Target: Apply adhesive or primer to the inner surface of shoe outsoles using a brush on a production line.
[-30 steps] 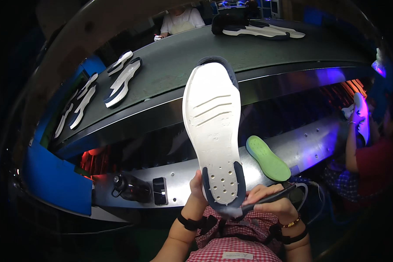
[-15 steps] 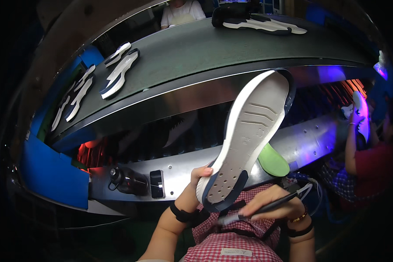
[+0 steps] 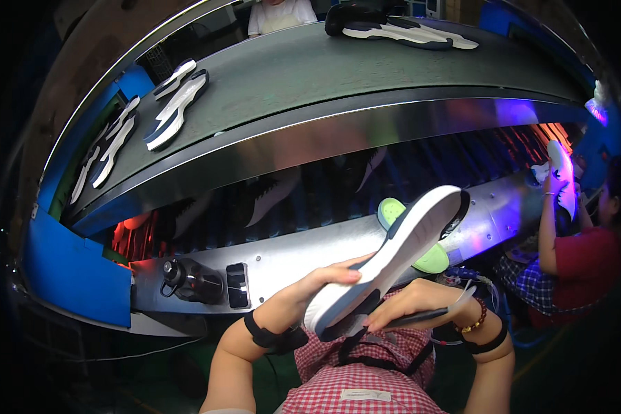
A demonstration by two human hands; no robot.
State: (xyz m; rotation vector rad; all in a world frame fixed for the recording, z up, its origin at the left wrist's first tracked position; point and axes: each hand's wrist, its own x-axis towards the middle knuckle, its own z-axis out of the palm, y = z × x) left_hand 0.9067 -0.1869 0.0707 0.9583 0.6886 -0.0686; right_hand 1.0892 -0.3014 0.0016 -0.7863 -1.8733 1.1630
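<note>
A white and dark-blue shoe sole (image 3: 398, 255) is tilted up in front of me, its heel end nearest my body. My left hand (image 3: 328, 279) grips it by the left edge near the heel, with the far fingers hidden beneath. In my right hand (image 3: 421, 302) is a brush (image 3: 415, 318) with a dark handle and a thin pale hose at its back end. The brush's pale tip meets the near side wall of the sole at the heel. Behind the sole, a green sole-shaped piece (image 3: 432, 259) lies on the metal ledge, partly covered.
On the metal ledge (image 3: 283, 259) stand a dark bottle (image 3: 194, 281) and a phone (image 3: 238, 285). Beyond runs a green conveyor belt (image 3: 269, 83) carrying several soles (image 3: 179, 110). At right a co-worker (image 3: 579, 255) holds a shoe part under purple light. Another person (image 3: 281, 15) stands behind the belt.
The sole has come lower and turned, so its side wall faces me rather than its inside. My right hand has moved slightly left and up, bringing the brush to the heel.
</note>
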